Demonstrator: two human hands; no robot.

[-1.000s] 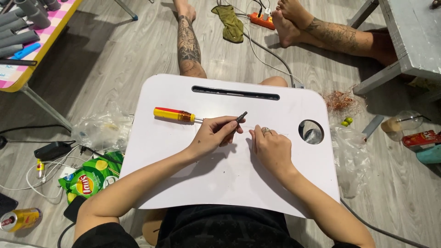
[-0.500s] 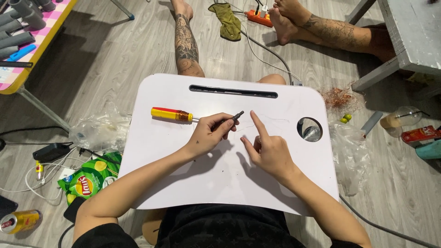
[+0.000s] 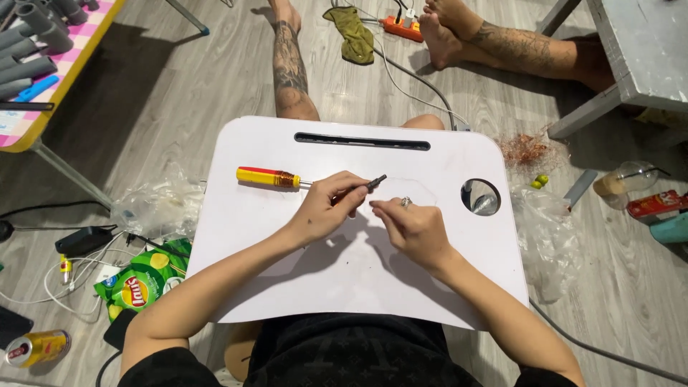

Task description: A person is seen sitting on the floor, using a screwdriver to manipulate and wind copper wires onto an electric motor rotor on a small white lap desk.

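Observation:
A white lap tray lies across my lap, with a long slot at its far edge and a round hole on its right. My left hand is closed around the metal shaft of a screwdriver whose yellow and red handle sticks out to the left. Its dark tip points right. My right hand, wearing a ring, rests on the tray just below the tip with fingers curled together. Nothing shows inside it. A faint clear plastic piece lies beyond its knuckles.
Another person's tattooed legs and feet stretch over the floor beyond the tray, near an orange power strip and a green cloth. A chip bag, a can, cables and plastic bags lie left; copper wire scraps right.
My right hand went from lying flat, to raising its index finger, to curling its fingers just below the screwdriver tip. My left hand and the screwdriver stayed nearly still.

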